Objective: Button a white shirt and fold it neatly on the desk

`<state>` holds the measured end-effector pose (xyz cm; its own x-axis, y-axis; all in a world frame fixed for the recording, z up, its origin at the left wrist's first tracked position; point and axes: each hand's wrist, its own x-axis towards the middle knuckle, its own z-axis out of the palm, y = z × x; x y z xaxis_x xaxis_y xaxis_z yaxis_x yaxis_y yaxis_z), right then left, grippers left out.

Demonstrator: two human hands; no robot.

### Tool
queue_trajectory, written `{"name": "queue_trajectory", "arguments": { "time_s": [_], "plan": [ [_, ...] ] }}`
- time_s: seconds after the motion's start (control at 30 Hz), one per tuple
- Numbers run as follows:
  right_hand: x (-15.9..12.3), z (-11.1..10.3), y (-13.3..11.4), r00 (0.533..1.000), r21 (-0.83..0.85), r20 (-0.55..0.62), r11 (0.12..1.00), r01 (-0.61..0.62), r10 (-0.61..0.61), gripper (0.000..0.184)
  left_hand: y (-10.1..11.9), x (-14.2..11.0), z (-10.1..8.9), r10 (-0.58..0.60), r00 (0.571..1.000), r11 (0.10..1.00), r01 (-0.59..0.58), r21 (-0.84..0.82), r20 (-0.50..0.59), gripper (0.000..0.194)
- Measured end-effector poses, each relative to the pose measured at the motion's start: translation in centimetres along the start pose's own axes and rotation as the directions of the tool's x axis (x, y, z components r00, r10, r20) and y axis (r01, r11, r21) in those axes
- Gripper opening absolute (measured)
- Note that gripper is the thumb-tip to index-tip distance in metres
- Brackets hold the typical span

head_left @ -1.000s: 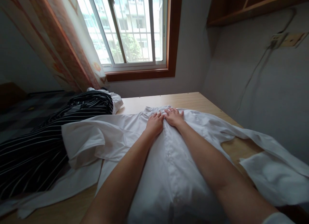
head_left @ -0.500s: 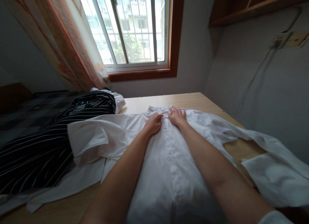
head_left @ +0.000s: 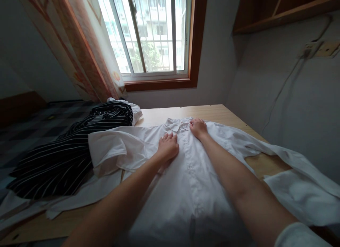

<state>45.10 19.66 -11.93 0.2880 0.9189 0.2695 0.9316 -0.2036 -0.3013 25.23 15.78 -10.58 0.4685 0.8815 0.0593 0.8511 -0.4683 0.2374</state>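
A white button-up shirt (head_left: 191,179) lies spread front-up on a light wooden table (head_left: 212,112), its collar (head_left: 176,124) at the far end. My left hand (head_left: 168,146) rests flat on the shirt's chest, left of the button line, fingers stretched out. My right hand (head_left: 198,127) is at the collar's right side with its fingers curled onto the cloth there. One sleeve (head_left: 108,151) lies folded over to the left, the other (head_left: 297,190) trails off to the right.
A black garment with white stripes (head_left: 71,151) lies heaped at the table's left. Behind are a window (head_left: 151,34), a patterned curtain (head_left: 87,48) and a grey wall with a socket (head_left: 322,48) and cable. A wooden shelf (head_left: 281,9) hangs top right.
My left hand has slid back from the collar down onto the chest and flattened. My right hand stays at the collar, fingers more curled. The view has shifted left.
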Motion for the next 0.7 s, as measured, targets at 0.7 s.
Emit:
{"name": "queue_trajectory", "arguments": {
  "time_s": [0.7],
  "plan": [
    [-5.4, -1.0, -0.8, 0.972, -0.074, 0.211, 0.993, -0.093, 0.107, 0.067, -1.4, 0.4, 0.1, 0.042, 0.995, 0.998, -0.037, 0.055, -0.093, 0.046]
  ]
}}
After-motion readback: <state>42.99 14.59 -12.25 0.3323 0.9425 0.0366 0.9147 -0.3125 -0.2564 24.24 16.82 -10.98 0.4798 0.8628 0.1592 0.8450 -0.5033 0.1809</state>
